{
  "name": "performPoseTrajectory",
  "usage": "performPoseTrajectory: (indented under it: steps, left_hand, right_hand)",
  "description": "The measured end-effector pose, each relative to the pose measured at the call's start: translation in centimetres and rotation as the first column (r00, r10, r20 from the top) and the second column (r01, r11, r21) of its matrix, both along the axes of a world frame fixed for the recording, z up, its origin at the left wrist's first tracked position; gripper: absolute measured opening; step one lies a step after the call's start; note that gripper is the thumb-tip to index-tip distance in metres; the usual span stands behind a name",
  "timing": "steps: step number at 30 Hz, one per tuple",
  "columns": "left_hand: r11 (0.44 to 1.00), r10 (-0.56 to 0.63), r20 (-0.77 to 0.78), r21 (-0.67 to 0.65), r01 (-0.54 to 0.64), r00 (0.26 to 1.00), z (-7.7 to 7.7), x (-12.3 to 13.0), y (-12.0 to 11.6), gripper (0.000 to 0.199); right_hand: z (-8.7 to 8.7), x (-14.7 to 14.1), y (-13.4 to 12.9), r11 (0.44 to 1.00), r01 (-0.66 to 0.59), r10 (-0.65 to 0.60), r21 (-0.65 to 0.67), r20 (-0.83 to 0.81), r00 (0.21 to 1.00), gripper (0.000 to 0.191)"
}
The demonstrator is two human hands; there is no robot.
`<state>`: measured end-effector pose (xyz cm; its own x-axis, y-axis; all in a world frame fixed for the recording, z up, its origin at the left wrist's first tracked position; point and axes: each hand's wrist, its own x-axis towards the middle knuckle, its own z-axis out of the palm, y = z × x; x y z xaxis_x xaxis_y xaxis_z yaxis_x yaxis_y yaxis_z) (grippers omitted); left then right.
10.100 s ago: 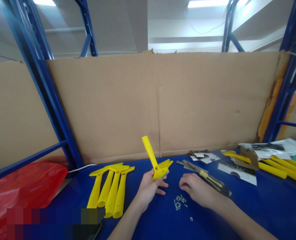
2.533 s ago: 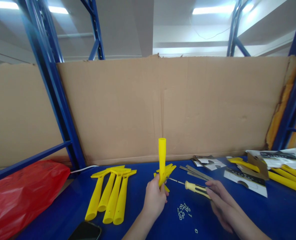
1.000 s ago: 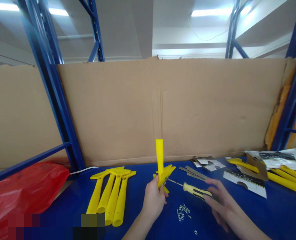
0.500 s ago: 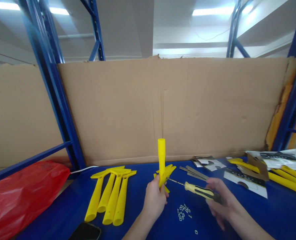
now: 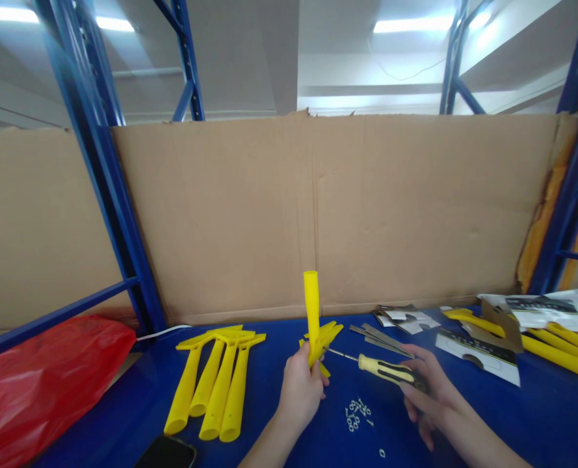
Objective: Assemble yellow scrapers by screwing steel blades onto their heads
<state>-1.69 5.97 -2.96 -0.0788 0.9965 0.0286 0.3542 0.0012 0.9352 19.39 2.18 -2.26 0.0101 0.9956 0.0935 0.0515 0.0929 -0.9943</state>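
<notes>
My left hand (image 5: 302,383) is closed round the lower end of a yellow plastic handle (image 5: 311,299), whose hollow tube points up. My right hand (image 5: 428,383) grips a screwdriver (image 5: 383,368) with a cream and black handle. Its shaft points left, and the tip meets the yellow handle by my left fingers; the exact contact point is too small to make out. Other yellow pieces lie just behind my left hand. Small screws and nuts (image 5: 357,413) are scattered on the blue table (image 5: 269,416) between my hands. Thin metal strips (image 5: 381,338) lie behind the screwdriver.
Several yellow handles (image 5: 218,383) lie side by side at the left, near a black phone (image 5: 169,453) and a red plastic bag (image 5: 49,383). At the right are printed cards (image 5: 478,357) and more yellow handles (image 5: 554,354). Cardboard (image 5: 244,214) stands behind the table.
The top of the held yellow handle has tipped slightly left. My right hand and the screwdriver have shifted a little left, and the right fingers sit differently on its handle.
</notes>
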Motion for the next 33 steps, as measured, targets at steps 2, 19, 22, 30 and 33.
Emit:
performPoseTrajectory:
  steps: [2, 19, 22, 30, 33]
  left_hand:
    - [1.0, -0.003, 0.003, -0.005, 0.003, 1.0, 0.1, 0.0, 0.0, 0.025]
    - [1.0, -0.017, -0.026, 0.005, 0.017, 1.0, 0.1, -0.1, -0.1, 0.023]
    - [1.0, -0.018, -0.024, 0.001, 0.018, 1.0, 0.1, -0.1, -0.2, 0.022]
    - [1.0, -0.012, -0.007, -0.016, 0.012, 1.0, 0.3, 0.0, -0.1, 0.024]
    - [1.0, -0.022, -0.03, -0.001, 0.022, 0.999, 0.3, 0.0, -0.1, 0.025]
  right_hand:
    - [0.0, 0.0, 0.0, 0.999, 0.002, 0.001, -0.041, 0.07, 0.998, 0.055]
    - [0.8, -0.4, -0.4, 0.995, 0.071, -0.063, -0.065, 0.112, 0.992, 0.058]
    - [0.7, -0.2, -0.3, 0.997, 0.08, -0.08, -0.014, 0.054, 0.995, 0.066]
    - [1.4, -0.7, -0.7, 0.995, 0.087, -0.081, -0.057, 0.104, 0.991, 0.058]
    - [1.3, -0.6, -0.4, 0.987, 0.138, -0.133, -0.083, 0.068, 0.989, 0.061]
